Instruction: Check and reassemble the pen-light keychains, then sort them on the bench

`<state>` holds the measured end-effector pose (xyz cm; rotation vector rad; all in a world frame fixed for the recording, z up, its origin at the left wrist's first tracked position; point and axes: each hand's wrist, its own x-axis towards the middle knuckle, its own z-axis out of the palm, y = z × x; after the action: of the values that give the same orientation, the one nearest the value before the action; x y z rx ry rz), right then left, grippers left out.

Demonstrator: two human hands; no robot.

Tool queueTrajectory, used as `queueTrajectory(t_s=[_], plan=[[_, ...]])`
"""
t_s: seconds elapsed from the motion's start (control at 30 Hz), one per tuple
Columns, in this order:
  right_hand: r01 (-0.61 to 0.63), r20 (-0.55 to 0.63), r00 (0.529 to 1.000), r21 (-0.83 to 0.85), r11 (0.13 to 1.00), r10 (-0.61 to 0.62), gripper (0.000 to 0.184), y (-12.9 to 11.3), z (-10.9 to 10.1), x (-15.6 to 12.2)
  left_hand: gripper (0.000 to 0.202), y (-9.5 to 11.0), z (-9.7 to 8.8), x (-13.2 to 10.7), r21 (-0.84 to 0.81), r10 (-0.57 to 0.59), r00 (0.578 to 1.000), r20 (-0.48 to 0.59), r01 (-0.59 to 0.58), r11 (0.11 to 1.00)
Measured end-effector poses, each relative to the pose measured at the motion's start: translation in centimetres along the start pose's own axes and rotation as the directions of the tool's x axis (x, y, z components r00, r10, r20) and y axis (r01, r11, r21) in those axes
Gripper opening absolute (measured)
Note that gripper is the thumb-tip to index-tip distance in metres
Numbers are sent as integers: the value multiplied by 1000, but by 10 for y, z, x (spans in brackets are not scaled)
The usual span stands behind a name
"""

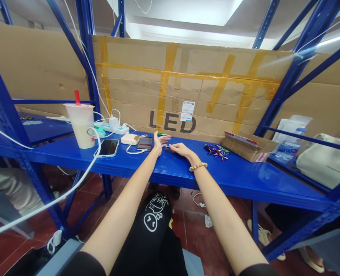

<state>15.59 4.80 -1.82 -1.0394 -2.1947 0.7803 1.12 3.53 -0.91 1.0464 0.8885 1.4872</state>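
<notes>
My left hand (158, 143) is over the blue table, its fingers stretched out to the right and its thumb raised. Close behind its fingers lies a small green item (161, 134), partly hidden. Facing it, my right hand (181, 149) is closed in a pinch on a small blue and white piece (166, 146). The tip of this piece points at my left palm; whether it touches is too small to tell. To the right, a pile of small shiny coloured pieces (217, 151), purple, red, blue and green, lies on the table; their kind is unclear.
An open cardboard box (248, 146) stands right of the pile. On the left are a lidded cup (80, 126) with a red straw, a phone (108, 148), another phone (145, 143), a white power bank (130, 138) and a power strip (120, 129). A white cable (80, 180) crosses the foreground.
</notes>
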Motion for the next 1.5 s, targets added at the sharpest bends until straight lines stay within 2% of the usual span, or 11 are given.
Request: queueTrajectory(t_s=[0.67, 0.97, 1.5], plan=[[-30, 13, 999, -5, 1000, 30, 79, -3, -1, -1, 77, 0, 2, 1, -19, -22, 1000, -18, 21, 1000], [-23, 8, 1000, -2, 1000, 23, 72, 2, 1, 2, 77, 1, 3, -1, -9, -18, 1000, -23, 17, 1000], [-14, 30, 999, 9, 1000, 14, 79, 7, 0, 5, 76, 0, 3, -2, -2, -5, 1000, -31, 4, 1000]])
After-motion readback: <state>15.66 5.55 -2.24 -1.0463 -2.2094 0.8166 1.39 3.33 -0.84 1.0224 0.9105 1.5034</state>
